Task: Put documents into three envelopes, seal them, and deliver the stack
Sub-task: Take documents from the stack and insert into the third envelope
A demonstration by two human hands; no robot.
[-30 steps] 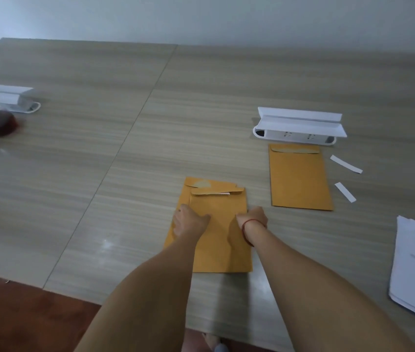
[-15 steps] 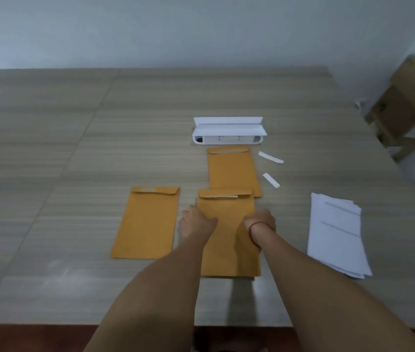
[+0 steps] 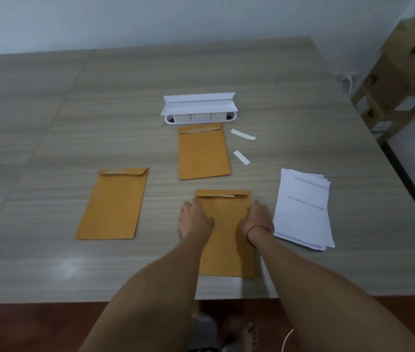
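Note:
Three brown envelopes lie flat on the wooden table point(image 3: 49, 138). The near envelope point(image 3: 226, 242) is in front of me, a white sliver of paper showing under its flap. My left hand point(image 3: 193, 221) holds its left edge with the thumb on top. My right hand point(image 3: 258, 217), fingers curled, holds its right edge. A second envelope point(image 3: 113, 204) lies to the left. The third envelope point(image 3: 202, 153) lies further back. The stack of white documents point(image 3: 302, 209) sits just right of my right hand.
A white desktop socket box point(image 3: 198, 110) with its lid up stands behind the far envelope. Two white peel strips point(image 3: 243, 135) point(image 3: 241, 157) lie to its right. Cardboard boxes point(image 3: 404, 72) stand beyond the table's right edge. The table's front edge runs just below the near envelope.
Both hands slid the top envelope off the one beneath it and to the right, leaving that one at the left. The held envelope now lies nearer me, apart from the far envelope.

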